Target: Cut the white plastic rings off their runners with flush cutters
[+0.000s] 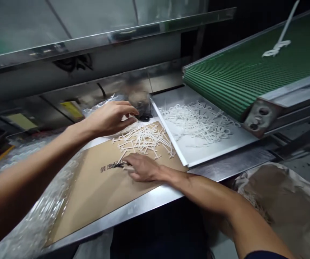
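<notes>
My left hand [114,117] is raised over the far left edge of the white plastic pieces, its fingers curled; what they hold, if anything, is hidden. On the cardboard sheet [90,201], my right hand [141,167] is closed around something pale with a dark tip, too small to name, just in front of the pile. The pile of thin white plastic pieces [144,140] lies on the sheet's far part. To its right, a metal tray [198,153] holds a heap of white ring-ended parts [198,122].
A green conveyor belt [238,72] rises at the right, carrying a white part [277,48]. Clear plastic bags [44,194] lie at the left. A metal ledge [144,30] crosses above. A large pale sack [281,201] stands at the lower right.
</notes>
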Demonstrator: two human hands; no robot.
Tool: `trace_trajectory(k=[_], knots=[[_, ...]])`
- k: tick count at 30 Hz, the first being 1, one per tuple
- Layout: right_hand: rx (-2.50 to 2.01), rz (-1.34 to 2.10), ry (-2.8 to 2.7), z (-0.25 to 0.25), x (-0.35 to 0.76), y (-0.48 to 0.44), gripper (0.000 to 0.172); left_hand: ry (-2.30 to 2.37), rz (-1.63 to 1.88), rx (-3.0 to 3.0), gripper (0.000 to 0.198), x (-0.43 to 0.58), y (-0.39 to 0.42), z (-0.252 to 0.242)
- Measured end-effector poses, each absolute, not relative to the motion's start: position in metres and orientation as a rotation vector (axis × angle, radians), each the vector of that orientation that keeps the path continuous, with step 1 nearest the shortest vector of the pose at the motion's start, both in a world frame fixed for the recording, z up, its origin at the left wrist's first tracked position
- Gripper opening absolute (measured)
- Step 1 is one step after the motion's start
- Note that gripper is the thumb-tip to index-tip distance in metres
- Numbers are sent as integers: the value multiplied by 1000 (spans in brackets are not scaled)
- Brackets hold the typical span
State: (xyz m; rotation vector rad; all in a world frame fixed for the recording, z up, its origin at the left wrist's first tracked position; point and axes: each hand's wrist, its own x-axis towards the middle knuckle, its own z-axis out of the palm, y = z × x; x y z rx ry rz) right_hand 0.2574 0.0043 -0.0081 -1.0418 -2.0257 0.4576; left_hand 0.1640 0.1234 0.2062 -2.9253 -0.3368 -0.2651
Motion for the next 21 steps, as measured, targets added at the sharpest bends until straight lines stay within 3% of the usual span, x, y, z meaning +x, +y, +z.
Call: trace_trajectory(k=[9,15,21], knots=[[-1071,372,-2105,-9,257,1,38,-519,298,-3007,27,341,86,137],[-1143,365,-2080,-9,257,8,22,-755,371,-3025,26,387,84,100],[-1099,383,-2084,-7,258,8,18,-881,242,-3255,13,383,88,112]])
